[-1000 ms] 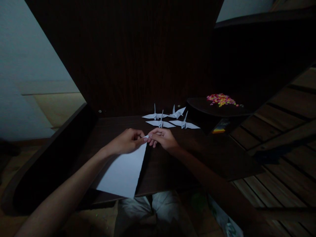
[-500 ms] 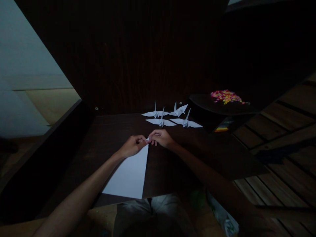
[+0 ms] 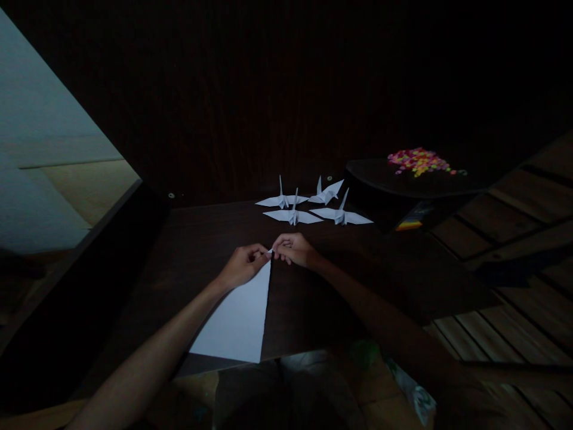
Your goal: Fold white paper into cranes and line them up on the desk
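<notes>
Left hand (image 3: 244, 266) pinches paper (image 3: 235, 325) near its far tip, apparently steadying it | right hand (image 3: 295, 250), fingers narrowed, at that tip, grip unclear | paper on counter (image 3: 203, 230); folded birds (image 3: 294, 217) beyond, seemingly spared contact

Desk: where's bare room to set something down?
Bare: desk between the left hand and side panel; also between the paper and right forearm, though dark.
Crowded: back right, four paper cranes; shelf bears coloured bits.
</notes>
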Tool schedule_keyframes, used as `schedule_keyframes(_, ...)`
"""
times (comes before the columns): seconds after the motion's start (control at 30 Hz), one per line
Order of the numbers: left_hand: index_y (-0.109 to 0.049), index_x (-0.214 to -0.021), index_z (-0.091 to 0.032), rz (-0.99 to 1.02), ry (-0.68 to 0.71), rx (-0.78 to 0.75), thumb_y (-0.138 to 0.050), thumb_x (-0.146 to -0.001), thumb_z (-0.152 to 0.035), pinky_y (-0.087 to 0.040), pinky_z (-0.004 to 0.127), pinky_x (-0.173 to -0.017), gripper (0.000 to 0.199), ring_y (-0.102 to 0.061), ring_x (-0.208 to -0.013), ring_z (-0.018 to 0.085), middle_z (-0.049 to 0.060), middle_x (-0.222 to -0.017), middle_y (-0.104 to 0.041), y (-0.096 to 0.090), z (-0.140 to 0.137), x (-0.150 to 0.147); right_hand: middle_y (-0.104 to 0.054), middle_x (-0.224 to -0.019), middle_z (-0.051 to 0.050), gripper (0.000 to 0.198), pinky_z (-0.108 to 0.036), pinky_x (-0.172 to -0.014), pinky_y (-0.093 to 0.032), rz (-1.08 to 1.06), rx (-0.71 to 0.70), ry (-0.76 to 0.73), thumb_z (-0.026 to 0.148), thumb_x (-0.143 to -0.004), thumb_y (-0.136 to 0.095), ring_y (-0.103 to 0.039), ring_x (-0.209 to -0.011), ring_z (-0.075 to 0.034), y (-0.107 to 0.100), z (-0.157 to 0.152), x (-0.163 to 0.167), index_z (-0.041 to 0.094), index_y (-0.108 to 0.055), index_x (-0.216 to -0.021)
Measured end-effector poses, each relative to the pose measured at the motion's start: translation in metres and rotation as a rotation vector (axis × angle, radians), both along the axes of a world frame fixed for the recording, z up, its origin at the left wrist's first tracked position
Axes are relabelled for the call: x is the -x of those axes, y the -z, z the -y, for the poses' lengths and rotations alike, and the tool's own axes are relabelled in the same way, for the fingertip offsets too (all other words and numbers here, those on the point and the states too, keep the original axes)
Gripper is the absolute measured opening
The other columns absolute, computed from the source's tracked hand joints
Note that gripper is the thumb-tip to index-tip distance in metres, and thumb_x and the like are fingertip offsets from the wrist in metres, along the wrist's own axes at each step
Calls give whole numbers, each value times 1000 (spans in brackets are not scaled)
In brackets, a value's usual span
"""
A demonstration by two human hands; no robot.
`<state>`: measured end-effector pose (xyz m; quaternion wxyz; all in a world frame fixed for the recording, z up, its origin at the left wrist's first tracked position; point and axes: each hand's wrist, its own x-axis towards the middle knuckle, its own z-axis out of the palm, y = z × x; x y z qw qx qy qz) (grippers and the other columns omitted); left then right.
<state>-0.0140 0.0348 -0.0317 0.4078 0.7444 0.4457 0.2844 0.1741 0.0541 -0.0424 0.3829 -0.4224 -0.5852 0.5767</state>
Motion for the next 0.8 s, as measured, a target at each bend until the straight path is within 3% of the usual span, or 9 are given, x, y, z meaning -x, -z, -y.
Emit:
schedule_keyframes(0.47,-63,-85,-14,24,-33,-87,-54,-84,-32,-36,22,-57,21,-48,-60,12,-1,-67,-57,1,-2,-6,-61,-55,2,7,-15,-32,-35,42,-21,-2,21,-66,-63,-48,-42,-7,1,0,2,15,-60,-67)
schedule_keyframes(0.8,-63,-86,-13,-5,-24,-99,-53,-85,-32,-37,22,-58,21,-50,-62,12,0,-68,-58,4,-2,-6,-61,-57,1,7,-18,-36,-35,116,-73,-4,21,-67,-61,-48,-44,-8,4,1,0,15,-60,-69)
